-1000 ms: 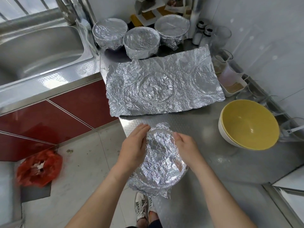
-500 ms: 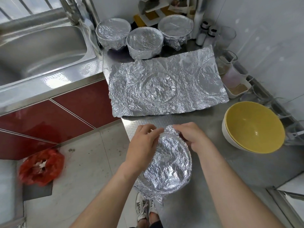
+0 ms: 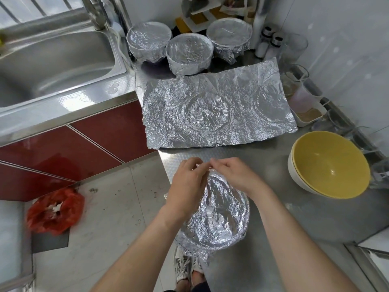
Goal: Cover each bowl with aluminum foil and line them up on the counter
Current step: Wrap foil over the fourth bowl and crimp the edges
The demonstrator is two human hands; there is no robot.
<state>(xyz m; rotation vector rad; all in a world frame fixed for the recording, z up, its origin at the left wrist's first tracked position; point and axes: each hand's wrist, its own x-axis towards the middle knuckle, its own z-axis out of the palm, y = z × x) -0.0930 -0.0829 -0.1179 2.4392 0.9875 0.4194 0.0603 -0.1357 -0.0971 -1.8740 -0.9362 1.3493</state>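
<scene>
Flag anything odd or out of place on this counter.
The foil-covered bowl that the left hand and right hand pinch sits at the counter edge, loose foil hanging over the floor. The flat foil sheet is crumpled, bears round rim imprints, and overhangs the edge too.

The surface (image 3: 252,157) is dully shiny steel with a fine embossed grain. The sink (image 3: 52,66) is smoother brushed steel. The foil sheet (image 3: 214,110) is bright and heavily creased, like the wrap on the foil-covered bowl (image 3: 219,218) at the near edge. The yellow bowl (image 3: 330,165) looks smooth and glossy. The cabinet doors (image 3: 109,131) are glossy red. The bag (image 3: 54,209) is thin crumpled plastic on the matt floor (image 3: 105,239).
</scene>
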